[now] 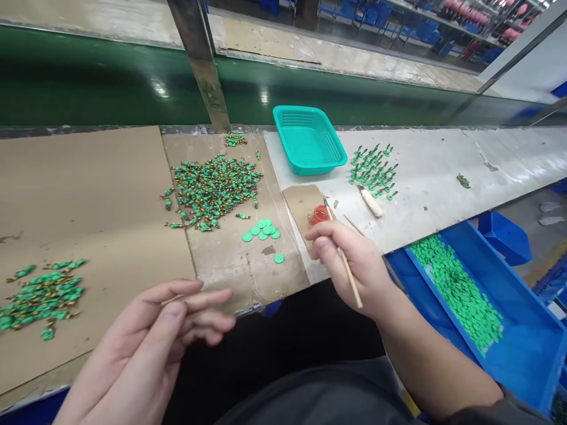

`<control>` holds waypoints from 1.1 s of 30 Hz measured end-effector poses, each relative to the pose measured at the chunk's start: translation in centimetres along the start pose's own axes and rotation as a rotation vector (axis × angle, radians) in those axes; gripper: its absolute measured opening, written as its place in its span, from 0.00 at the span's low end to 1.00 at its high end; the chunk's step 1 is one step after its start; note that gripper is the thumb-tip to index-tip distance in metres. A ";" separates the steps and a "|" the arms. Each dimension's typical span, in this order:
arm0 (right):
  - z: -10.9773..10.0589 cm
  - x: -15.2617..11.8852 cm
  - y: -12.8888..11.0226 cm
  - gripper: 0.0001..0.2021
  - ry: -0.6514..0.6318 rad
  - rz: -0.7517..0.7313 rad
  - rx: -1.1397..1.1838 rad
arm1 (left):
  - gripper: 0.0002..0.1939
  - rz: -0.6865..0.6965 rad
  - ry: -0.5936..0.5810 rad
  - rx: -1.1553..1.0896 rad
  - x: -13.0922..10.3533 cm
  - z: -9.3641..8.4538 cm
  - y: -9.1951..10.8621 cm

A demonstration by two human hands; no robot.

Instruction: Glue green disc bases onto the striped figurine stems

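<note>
My right hand (349, 257) grips a thin wooden-handled paintbrush (349, 277), its dark tip up by a small red pot (319, 214) on a piece of cardboard. Over the near table edge, my left hand (163, 330) has its fingers stretched out and slightly apart, with the thumb near the forefinger; I see nothing in it. Between the hands lie several flat green discs (264, 229), one apart from the rest. Behind them is a heap of small green, gold and dark figures (215, 186). A smaller pile of such figures (44, 295) lies at the left.
A teal basket (310, 144) stands at the back. Right of it, several figures on green discs (374, 168) stand upright near a white-handled knife (371, 200) and a thin stick (353, 224). Below the table at right, a blue bin (527, 348) holds many green discs.
</note>
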State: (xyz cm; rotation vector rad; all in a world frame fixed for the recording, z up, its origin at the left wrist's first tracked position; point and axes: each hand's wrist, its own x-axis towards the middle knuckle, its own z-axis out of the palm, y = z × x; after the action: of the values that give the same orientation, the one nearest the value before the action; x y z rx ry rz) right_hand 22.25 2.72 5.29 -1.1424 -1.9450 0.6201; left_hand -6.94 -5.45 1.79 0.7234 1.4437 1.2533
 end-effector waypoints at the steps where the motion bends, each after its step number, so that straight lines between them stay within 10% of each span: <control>1: 0.5 -0.3 0.1 0.04 -0.009 -0.036 0.000 | 0.21 0.002 0.003 -0.048 0.1 0.8 0.1; 12: 7.1 -2.2 -3.4 0.13 0.132 -0.240 0.279 | 0.16 -0.120 0.024 -0.454 -1.8 8.2 1.5; 33: 6.7 -2.3 -3.2 0.15 0.284 -0.080 0.302 | 0.22 0.023 -0.004 -0.234 -1.2 7.8 0.3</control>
State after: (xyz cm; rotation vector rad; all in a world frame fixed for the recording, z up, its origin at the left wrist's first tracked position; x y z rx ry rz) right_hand 15.88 -1.02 2.89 -0.9053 -1.5852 0.6452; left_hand 0.70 -4.03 3.18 0.5849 1.2625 1.4096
